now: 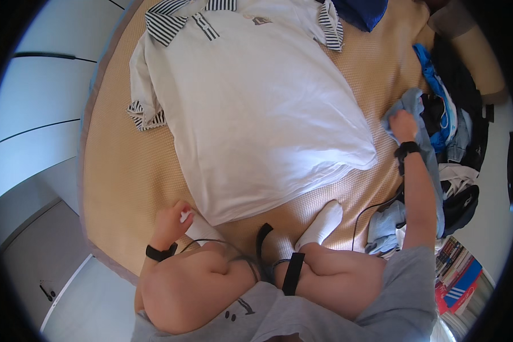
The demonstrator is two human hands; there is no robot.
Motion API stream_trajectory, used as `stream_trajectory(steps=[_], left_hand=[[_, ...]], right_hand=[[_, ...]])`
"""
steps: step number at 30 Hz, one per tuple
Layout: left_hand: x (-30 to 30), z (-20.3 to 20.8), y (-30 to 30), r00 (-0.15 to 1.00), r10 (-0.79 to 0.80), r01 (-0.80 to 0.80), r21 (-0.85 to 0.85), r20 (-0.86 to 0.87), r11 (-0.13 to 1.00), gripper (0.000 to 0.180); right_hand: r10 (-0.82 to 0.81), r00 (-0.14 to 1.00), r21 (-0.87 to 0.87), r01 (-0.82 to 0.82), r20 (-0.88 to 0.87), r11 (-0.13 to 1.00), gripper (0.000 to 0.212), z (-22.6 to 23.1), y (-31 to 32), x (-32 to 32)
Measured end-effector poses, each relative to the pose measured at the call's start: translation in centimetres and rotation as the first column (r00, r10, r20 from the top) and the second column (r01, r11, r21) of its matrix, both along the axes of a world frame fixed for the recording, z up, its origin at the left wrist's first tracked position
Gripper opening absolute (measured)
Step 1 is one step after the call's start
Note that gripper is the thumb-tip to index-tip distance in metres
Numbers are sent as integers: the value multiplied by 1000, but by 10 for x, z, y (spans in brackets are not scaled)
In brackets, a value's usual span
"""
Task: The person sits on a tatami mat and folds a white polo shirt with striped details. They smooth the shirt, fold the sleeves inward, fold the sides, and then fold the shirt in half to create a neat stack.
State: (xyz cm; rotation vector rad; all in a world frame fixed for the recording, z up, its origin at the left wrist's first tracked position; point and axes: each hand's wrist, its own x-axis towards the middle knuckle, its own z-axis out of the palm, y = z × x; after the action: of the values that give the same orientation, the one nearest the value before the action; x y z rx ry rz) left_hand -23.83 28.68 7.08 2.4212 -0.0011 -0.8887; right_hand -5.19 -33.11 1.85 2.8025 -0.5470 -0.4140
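Note:
A white polo shirt (262, 119) with black-and-white striped collar and cuffs lies spread on the woven mat, its hem toward me. At the right, my right hand (403, 125) is closed on a light blue denim garment (411, 101) at the edge of a clothes pile. My left hand (172, 221) is beside my left knee, near the shirt's lower left corner, fingers curled. A bit of white shows between those fingers; whether it is something held or my sock behind, I cannot tell.
The tan mat (122, 182) covers the bed. Mixed clothes (459, 142) are heaped along its right side, above a row of books (450, 262). Dark blue fabric (359, 11) lies at the far edge. A thin black cable (363, 212) runs past my white-socked feet.

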Motion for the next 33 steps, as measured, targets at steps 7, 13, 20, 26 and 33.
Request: stream_trajectory(steps=[7,13,20,26,33], left_hand=[[20,-28,-47,811,-444,517,-111,381,849,32],[1,-46,-55,821,-491,515,-6,291,857,32],[-10,-56,-45,829,-495,525,-53,261,850,19],[-4,-52,-43,856,-446,480,-78,261,874,23],[-5,-37,-47,881,-444,427,130,161,895,22]], right_hand=[[37,979,656,-164,203,737,28,24,91,19],[242,954,715,-43,-179,698,26,9,82,-6],[412,765,631,-10,-495,776,30,31,82,-6],[35,642,453,500,-766,738,37,42,85,-17],[-403,609,582,787,-683,203,41,16,56,-37]])
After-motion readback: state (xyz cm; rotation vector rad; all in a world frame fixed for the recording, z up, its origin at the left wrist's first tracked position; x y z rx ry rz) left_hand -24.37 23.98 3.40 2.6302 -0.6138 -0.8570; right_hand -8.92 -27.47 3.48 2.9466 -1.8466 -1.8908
